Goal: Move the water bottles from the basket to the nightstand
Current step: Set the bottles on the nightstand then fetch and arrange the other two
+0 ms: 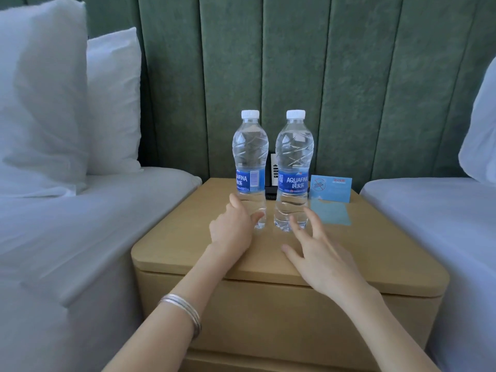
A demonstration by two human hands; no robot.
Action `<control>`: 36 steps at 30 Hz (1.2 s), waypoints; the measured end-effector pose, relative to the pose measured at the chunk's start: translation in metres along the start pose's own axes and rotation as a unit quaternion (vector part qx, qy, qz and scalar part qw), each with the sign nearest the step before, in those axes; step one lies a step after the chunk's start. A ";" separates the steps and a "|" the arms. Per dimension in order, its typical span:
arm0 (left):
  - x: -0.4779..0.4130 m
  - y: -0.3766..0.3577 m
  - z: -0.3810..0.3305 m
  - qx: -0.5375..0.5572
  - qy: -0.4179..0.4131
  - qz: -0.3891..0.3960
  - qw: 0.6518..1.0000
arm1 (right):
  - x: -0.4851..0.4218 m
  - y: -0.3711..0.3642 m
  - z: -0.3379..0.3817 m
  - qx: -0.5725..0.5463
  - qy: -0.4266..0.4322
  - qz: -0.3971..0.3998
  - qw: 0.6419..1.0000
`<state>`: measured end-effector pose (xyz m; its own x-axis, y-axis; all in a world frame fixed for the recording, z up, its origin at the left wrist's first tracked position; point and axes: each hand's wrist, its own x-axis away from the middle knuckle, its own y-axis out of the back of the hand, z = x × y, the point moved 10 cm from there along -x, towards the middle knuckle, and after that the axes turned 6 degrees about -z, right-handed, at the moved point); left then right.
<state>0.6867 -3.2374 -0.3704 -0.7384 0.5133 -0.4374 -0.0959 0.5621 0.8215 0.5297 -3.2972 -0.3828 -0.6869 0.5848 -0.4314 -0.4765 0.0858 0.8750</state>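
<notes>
Two clear water bottles with white caps and blue labels stand upright side by side on the wooden nightstand [188, 237]. The left bottle [250, 154] has my left hand [234, 226] at its base, fingers relaxed and loosely spread around the lower part. The right bottle [294, 159] stands just ahead of my right hand [319, 253], whose fingers are spread and straight, hovering close to the bottle's base. Neither hand clearly grips a bottle. No basket is in view.
A blue card [330, 189] stands at the back right of the nightstand, a pale blue sheet [332, 214] flat before it. A dark phone or panel [271, 181] sits behind the bottles. White beds [67, 224] flank the nightstand, against a green padded headboard [295, 63].
</notes>
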 end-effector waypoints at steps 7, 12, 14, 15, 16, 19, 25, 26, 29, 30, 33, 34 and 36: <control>0.050 -0.018 -0.008 -0.043 -0.161 0.122 0.979 | 0.012 -0.003 -0.001 0.060 0.015 0.021 0.998; 0.077 0.003 -0.003 -0.048 -0.218 0.046 0.974 | 0.034 0.000 -0.002 0.102 0.031 -0.045 0.993; 0.083 0.011 -0.001 -0.037 -0.221 0.005 0.974 | 0.040 0.006 -0.003 0.081 0.030 -0.081 0.993; 0.087 0.014 -0.001 -0.028 -0.228 -0.016 0.973 | 0.042 0.007 -0.004 0.075 0.027 -0.088 0.993; 0.093 0.017 0.000 -0.016 -0.236 -0.039 0.971 | 0.046 0.006 -0.004 0.076 0.033 -0.102 0.991; 0.107 0.023 0.004 0.016 -0.246 -0.096 0.964 | 0.059 0.009 -0.004 0.071 0.041 -0.126 0.989; 0.141 0.029 0.003 0.013 -0.206 -0.012 0.978 | 0.101 0.003 -0.002 0.078 0.002 0.017 0.997; 0.149 0.029 0.002 0.004 -0.189 0.043 0.981 | 0.109 0.004 -0.001 0.072 -0.007 0.063 0.995; 0.175 0.042 -0.003 -0.006 -0.162 0.188 0.969 | 0.128 0.028 0.002 0.046 -0.042 0.190 0.980; 0.179 0.056 -0.006 -0.002 -0.157 0.213 0.964 | 0.131 0.046 0.003 0.035 -0.049 0.209 0.976; 0.166 0.120 -0.030 0.006 -0.169 0.238 0.956 | 0.116 0.126 0.012 0.000 -0.062 0.190 0.980; 0.155 0.146 -0.041 0.004 -0.177 0.236 0.955 | 0.107 0.157 0.016 -0.009 -0.061 0.170 0.983; 0.131 0.201 -0.069 0.014 -0.198 0.228 0.953 | 0.087 0.218 0.025 -0.019 -0.054 0.141 0.988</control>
<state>0.5244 -3.1022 -0.2371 -0.3890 0.9098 -0.1449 0.1972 0.2358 0.9516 0.3803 -3.2074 -0.2241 -0.7336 0.6643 -0.1431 -0.2962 -0.1230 0.9472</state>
